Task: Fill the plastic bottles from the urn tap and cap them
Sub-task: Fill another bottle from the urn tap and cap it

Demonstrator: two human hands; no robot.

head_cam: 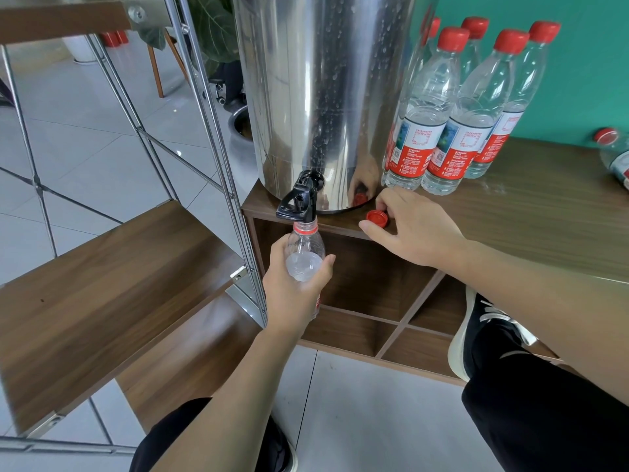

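While held under the black tap (299,199) of the stainless steel urn (326,97), uncapped plastic bottle (304,253) sits with neck directly beneath the spout, apparently touching it. Head view only. Left hand (292,287) wrapped round bottle body, fingers and thumb curled on it, firm hold. Right hand (412,226) resting at cabinet top (527,212) edge, fingertips pinching loose red cap (377,219) just beside urn base. Group of capped, filled bottles (452,110) standing right of urn; one further bottle (616,155) lying on its side at far right. Tap lever untouched; no flow discernible; fill level not readable.

Risks, as judged: both hands occupied, so opening the tap means releasing the cap or the bottle; neck drifting off the spout would spill onto the cabinet shelves and floor; unattended flow would overfill; cap near the edge could be knocked off.
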